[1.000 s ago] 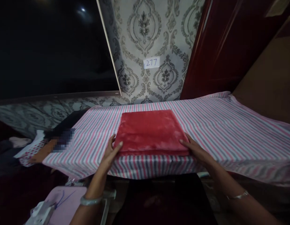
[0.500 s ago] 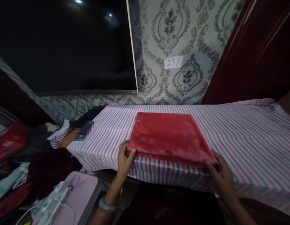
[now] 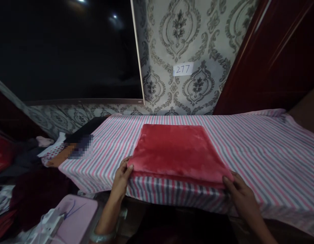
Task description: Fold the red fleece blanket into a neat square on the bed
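Note:
A red plush cloth [image 3: 172,149], folded into a flat rectangle, lies on a table covered with a striped pink, grey and white tablecloth [image 3: 263,149]. Its near edge reaches the table's front edge. My left hand [image 3: 122,176] pinches the near left corner, thumb on top and fingers beneath or behind. At the near right corner my right hand [image 3: 239,191] grips the cloth the same way, thumb over the top. The fingertips under the fabric are hidden. Along the near edge, more than one layer of the fold shows.
A dark television screen [image 3: 70,51] hangs at the back left, beside patterned wallpaper bearing a paper marked 277 [image 3: 183,69]. Left of the table are piled clothes [image 3: 40,186]. A pink stool [image 3: 75,217] with a white power strip [image 3: 51,223] stands at the lower left.
The near edge of the red cloth has come slightly toward me, and its left corner has been drawn outward to the left. Both hands keep their hold; the camera view has shifted a little.

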Available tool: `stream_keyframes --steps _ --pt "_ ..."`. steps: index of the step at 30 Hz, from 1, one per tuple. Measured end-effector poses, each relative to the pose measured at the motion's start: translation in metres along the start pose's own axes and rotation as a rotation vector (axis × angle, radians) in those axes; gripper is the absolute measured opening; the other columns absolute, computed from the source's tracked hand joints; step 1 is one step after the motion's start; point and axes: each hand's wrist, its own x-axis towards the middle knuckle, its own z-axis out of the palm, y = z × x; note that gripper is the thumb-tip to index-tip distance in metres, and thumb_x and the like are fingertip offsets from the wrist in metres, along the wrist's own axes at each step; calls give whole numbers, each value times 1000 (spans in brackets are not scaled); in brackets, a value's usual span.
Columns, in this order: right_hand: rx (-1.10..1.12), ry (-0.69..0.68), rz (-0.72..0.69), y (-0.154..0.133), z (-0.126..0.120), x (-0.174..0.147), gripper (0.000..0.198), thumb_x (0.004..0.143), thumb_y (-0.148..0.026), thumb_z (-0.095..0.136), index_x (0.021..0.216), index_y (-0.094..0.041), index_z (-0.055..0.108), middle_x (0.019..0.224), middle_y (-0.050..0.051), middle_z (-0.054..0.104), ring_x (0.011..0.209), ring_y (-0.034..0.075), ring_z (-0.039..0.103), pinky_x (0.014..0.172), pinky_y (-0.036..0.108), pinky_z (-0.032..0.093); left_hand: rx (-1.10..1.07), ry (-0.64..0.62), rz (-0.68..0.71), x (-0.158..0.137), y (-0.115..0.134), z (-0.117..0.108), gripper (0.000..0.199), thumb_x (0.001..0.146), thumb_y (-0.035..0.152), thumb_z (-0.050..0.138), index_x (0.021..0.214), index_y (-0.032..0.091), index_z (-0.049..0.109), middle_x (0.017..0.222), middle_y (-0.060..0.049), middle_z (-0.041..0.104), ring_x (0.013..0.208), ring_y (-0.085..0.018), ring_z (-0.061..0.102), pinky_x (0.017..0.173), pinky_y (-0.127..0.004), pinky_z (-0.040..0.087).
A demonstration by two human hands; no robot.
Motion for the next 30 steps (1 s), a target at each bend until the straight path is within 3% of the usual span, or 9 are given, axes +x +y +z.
stream_keyframes --steps 3,10,13,16,19,21,24,27,30 --pt "-14 -33 -33 -1 1 0 45 77 -64 62 92 -24 75 107 6 67 105 26 63 97 36 49 71 5 -16 1 2 -3 58 66 62 76 103 18 74 131 -11 64 129 -33 52 112 -41 36" --pt "-60 -127 -145 -20 -1 15 47 81 -67 58 86 -23 75 118 13 63 113 30 59 92 38 52 -42 -40 -180 19 -3 -8 63 65 64 76 110 19 73 125 -10 69 130 -34 54 112 -45 40" --pt "-88 -129 -150 -32 -2 35 52 82 -70 54 74 -22 72 98 12 65 98 28 61 84 38 52 53 18 -194 37 1 -9 51 67 61 75 100 23 75 124 -7 71 133 -32 52 114 -45 38" --pt "35 -312 -37 -43 1 60 53 81 -71 56 72 -20 68 80 7 66 83 25 62 77 36 51 107 8 -213 54 19 0 42 64 56 78 88 23 75 114 -6 75 129 -32 56 111 -42 44" --pt "245 -511 144 -50 8 87 48 78 -65 65 81 -18 69 77 5 69 75 22 63 67 32 50 80 -113 -347 72 43 13 34 63 47 81 81 19 74 95 -9 78 110 -32 68 96 -39 55" --pt "365 -546 245 -52 14 107 44 76 -59 71 87 -17 68 73 4 68 67 19 62 60 28 49 56 -205 -480 86 55 23 28 65 39 81 80 16 73 84 -11 78 92 -31 74 81 -37 60" --pt "481 -482 341 -56 25 139 39 76 -43 75 104 -17 65 72 2 68 63 16 63 58 26 50 28 -283 -557 113 67 37 19 71 29 76 80 13 73 76 -12 77 73 -28 74 64 -33 60" --pt "510 -409 364 -61 40 169 54 77 -26 71 128 -20 54 80 3 70 70 16 66 63 26 53 13 -306 -501 140 77 53 12 73 19 72 83 12 72 72 -9 75 64 -23 72 58 -28 57" --pt "483 -366 379 -67 57 194 62 80 -16 63 139 -19 46 86 4 72 73 15 67 67 26 55 141 -272 -464 166 89 73 13 76 20 69 86 13 71 69 -8 73 61 -22 70 54 -28 56"
